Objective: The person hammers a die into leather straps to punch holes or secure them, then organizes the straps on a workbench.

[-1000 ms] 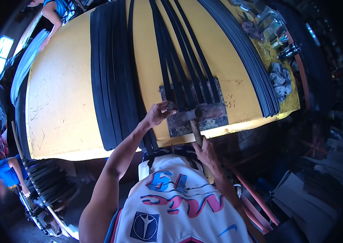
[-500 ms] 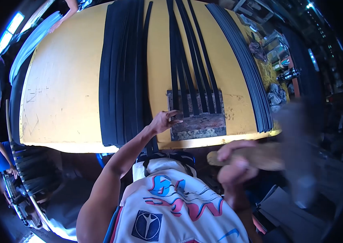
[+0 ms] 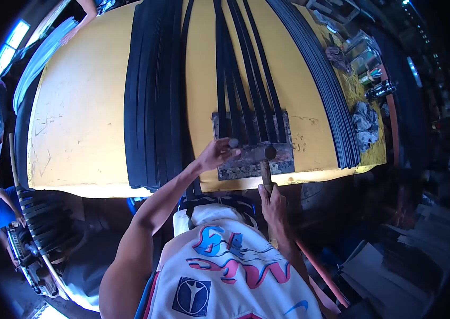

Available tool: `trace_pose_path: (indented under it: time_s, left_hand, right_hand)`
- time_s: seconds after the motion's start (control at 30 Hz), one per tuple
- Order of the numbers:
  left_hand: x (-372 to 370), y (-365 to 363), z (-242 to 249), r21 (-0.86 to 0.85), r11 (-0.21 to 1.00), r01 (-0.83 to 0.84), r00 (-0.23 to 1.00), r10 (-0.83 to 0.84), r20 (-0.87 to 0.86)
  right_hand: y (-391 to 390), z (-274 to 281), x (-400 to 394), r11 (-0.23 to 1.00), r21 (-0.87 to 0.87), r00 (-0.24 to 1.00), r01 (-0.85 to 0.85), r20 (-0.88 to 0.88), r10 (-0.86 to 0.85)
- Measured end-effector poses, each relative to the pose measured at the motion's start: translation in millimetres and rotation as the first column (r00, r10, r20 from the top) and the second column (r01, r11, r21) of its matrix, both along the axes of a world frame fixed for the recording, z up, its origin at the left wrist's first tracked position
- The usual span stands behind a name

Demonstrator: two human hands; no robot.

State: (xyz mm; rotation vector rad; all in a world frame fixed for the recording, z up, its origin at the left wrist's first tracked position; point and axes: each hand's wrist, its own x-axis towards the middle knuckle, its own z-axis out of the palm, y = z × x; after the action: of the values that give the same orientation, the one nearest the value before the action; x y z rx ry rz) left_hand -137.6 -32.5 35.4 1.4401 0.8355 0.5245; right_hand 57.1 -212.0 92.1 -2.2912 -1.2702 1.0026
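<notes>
Step in hand: punching the near ends of the black strips (image 3: 246, 114), by the look of it, with the hammer (image 3: 263, 159) down at the punch (image 3: 232, 143)
Left hand: the left hand (image 3: 215, 154) was closed around the punch, pinching it upright on the strip end over the metal plate (image 3: 283, 159)
Right hand: the right hand (image 3: 274, 204) was clenched on the hammer's wooden handle, at 6 o'clock of the plate, off the table edge
Hammer head: lay at 3 o'clock of the punch, touching or just beside it; the view was too small to tell which
Strips: five or so fanned from the plate toward 12 o'clock on the yellow table (image 3: 76, 122)
Next move: likely called for shifting the punch to a neighbouring strip, keeping it square, fingers clear of the head
</notes>
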Motion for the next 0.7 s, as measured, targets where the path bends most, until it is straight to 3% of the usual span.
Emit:
trace_pose_path:
  time_s: [0.1, 0.23, 0.7]
  left_hand:
    - [28, 20, -30, 0.167, 0.984, -0.055, 0.995, 0.040, 0.095]
    - [33, 33, -33, 0.186, 0.982, 0.042, 0.995, -0.024, -0.095]
    - [32, 28, -28, 0.096, 0.995, -0.017, 1.000, 0.017, 0.000]
  right_hand:
    - [-1, -7, 16, 0.997, -0.039, 0.996, -0.060, 0.061, 0.063]
    - [-7, -19, 27, 0.995, -0.079, 0.998, -0.064, 0.007, 0.065]
    - [-9, -28, 41, 0.986, -0.092, 0.990, -0.141, -0.020, 0.140]
